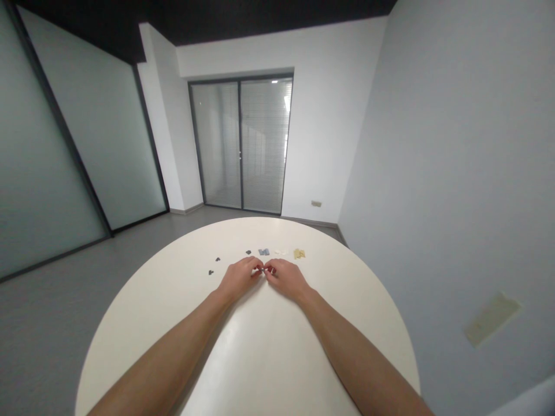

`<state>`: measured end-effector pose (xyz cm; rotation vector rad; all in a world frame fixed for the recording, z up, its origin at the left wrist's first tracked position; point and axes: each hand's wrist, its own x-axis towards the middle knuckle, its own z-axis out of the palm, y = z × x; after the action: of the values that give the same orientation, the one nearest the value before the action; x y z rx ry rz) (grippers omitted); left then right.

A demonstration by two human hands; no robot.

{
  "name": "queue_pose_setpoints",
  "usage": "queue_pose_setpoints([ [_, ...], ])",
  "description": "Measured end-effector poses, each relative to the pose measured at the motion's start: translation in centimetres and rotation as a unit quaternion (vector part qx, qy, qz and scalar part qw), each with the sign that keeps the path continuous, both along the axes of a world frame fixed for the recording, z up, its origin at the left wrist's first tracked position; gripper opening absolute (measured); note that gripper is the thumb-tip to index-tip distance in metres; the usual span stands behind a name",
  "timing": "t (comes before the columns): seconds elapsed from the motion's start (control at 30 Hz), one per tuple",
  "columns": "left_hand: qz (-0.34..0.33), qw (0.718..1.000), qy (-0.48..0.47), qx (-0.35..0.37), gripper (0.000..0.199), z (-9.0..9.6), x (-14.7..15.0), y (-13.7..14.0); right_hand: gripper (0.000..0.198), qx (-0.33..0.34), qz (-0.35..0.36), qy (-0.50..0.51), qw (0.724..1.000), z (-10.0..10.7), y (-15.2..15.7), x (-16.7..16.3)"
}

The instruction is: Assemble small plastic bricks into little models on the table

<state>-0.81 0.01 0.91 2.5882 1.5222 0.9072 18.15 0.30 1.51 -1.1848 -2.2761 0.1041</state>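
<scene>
My left hand (241,275) and my right hand (285,277) meet fingertip to fingertip above the white round table (260,346). Both are closed in a pinch around something small and dark, too tiny to name. Just beyond the fingers lies a small group of blue-grey pieces (264,252). Right of it are some whitish pieces (281,252), faint against the tabletop, and a cluster of yellow pieces (299,253). A small dark piece (248,252) rests behind my left hand. Farther left sit two more dark bits, an upper one (217,259) and a lower one (211,272).
The table's curved far edge (255,218) runs behind the pieces. Beyond it stand a glass door (240,144) with blinds and white walls. Frosted glass panels (95,127) are on the left. A grey wall (455,173) with a cover plate (493,319) rises on the right.
</scene>
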Motion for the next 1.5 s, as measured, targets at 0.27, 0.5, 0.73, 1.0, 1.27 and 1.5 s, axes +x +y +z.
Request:
queue_pose_setpoints([
  [0.27, 0.008, 1.000, 0.002, -0.009, 0.017, -0.01, -0.08, 0.08, 0.011, 0.009, -0.007, 0.010, 1.000, -0.13, 0.20, 0.01],
  [0.5, 0.024, 1.000, 0.016, -0.002, 0.020, 0.08, 0.00, -0.07, 0.010, 0.020, -0.009, 0.014, 1.000, -0.28, 0.34, 0.08],
  [0.73, 0.023, 0.999, 0.025, -0.003, 0.018, 0.15, -0.04, -0.06, 0.010, 0.016, -0.009, 0.012, 1.000, -0.41, 0.52, 0.11],
  [1.0, 0.018, 0.999, 0.026, 0.008, 0.015, -0.07, -0.17, 0.08, 0.010, 0.018, -0.009, 0.014, 1.000, -0.44, 0.50, 0.10],
  [1.27, 0.011, 1.000, 0.023, 0.017, 0.014, -0.30, -0.25, 0.36, 0.016, 0.015, -0.007, 0.012, 1.000, -0.56, 0.63, 0.15],
  [1.5, 0.011, 1.000, 0.021, 0.012, 0.015, -0.17, -0.27, 0.21, 0.016, 0.019, -0.004, 0.007, 1.000, -0.50, 0.59, 0.17],
])
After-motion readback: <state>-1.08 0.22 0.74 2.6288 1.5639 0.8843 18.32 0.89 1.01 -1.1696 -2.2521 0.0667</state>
